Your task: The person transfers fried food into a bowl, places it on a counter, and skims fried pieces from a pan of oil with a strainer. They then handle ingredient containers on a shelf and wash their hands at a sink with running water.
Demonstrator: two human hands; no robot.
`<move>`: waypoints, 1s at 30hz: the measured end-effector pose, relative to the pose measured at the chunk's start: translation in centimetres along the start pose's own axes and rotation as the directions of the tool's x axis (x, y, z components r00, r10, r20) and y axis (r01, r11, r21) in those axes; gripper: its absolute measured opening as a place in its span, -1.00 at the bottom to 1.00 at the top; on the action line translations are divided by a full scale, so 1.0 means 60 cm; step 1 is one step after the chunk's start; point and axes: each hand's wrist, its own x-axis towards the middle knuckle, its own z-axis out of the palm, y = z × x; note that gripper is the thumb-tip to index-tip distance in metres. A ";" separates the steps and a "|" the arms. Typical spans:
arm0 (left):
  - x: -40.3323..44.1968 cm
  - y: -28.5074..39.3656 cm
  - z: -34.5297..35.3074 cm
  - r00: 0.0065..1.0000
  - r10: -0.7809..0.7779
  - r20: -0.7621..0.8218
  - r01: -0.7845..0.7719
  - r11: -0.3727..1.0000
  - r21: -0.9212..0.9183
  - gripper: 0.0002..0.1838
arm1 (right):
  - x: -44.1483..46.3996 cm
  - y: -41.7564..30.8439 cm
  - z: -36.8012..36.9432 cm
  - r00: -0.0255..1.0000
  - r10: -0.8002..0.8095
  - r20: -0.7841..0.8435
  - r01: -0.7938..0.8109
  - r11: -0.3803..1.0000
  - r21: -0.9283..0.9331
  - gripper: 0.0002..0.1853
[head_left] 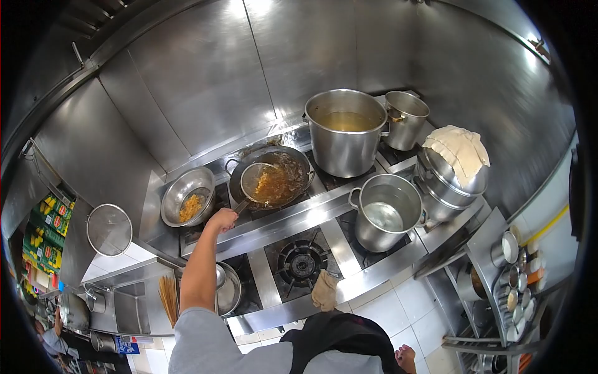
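Note:
My left hand (223,220) is closed around the handle of a round mesh strainer (250,181). The strainer's basket is tilted over a dark wok (300,163) of brown, bubbling liquid, with golden-orange bits at its edge and in the liquid. Left of the wok, a metal bowl (171,206) holds more orange bits. My right hand (405,357) hangs low beside my body at the bottom edge, fingers loosely bent and a little apart, with nothing visible in them. Below my left forearm stands a pot (232,280) with a ladle-like utensil (219,275), partly hidden by my arm.
A tall stockpot (344,146) of yellowish liquid, a smaller pot (408,128), a pot of clear liquid (374,234) and a cloth-topped steamer (439,202) stand on the right. A cloth (324,291) hangs at the stove front. Another strainer (109,230) and sink (132,305) lie left.

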 end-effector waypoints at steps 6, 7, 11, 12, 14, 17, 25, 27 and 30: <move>0.000 0.012 0.043 0.975 -0.097 0.202 0.145 0.961 -0.236 -0.93 | 0.024 0.007 -0.010 0.993 0.058 0.100 -0.057 0.998 -0.007 -0.82; 0.003 0.010 0.048 0.974 -0.097 0.203 0.145 0.961 -0.236 -0.93 | 0.024 0.005 -0.008 0.989 0.058 0.135 -0.059 0.998 0.008 -0.82; 0.006 0.011 0.066 0.951 -0.073 0.300 0.200 0.886 -0.418 -0.92 | -0.001 -0.002 0.014 0.994 -0.035 0.101 0.039 0.999 -0.037 -0.82; 0.004 0.014 0.071 0.948 -0.078 0.309 0.221 0.860 -0.461 -0.91 | -0.007 -0.006 0.019 0.994 -0.036 0.101 0.039 0.999 -0.036 -0.82; 0.003 0.014 0.081 0.947 -0.064 0.316 0.219 0.847 -0.485 -0.90 | -0.006 -0.012 0.026 0.996 -0.015 0.093 0.016 1.000 -0.009 -0.80; -0.006 0.017 0.092 0.946 -0.042 0.321 0.217 0.820 -0.530 -0.89 | -0.015 -0.015 0.032 0.995 -0.028 0.096 0.035 0.997 -0.074 -0.80; -0.040 0.040 0.087 0.964 0.013 0.266 0.153 0.791 -0.592 -0.90 | -0.004 -0.018 0.030 0.987 -0.013 0.157 0.021 0.998 -0.052 -0.79; -0.039 0.053 0.069 0.972 0.073 0.223 0.081 0.787 -0.611 -0.89 | -0.016 -0.015 0.026 0.990 -0.035 0.136 0.045 0.997 -0.067 -0.78; -0.072 0.087 0.038 0.978 0.142 0.152 -0.013 0.771 -0.637 -0.88 | -0.009 -0.013 0.022 0.990 -0.064 0.127 0.075 0.993 -0.086 -0.78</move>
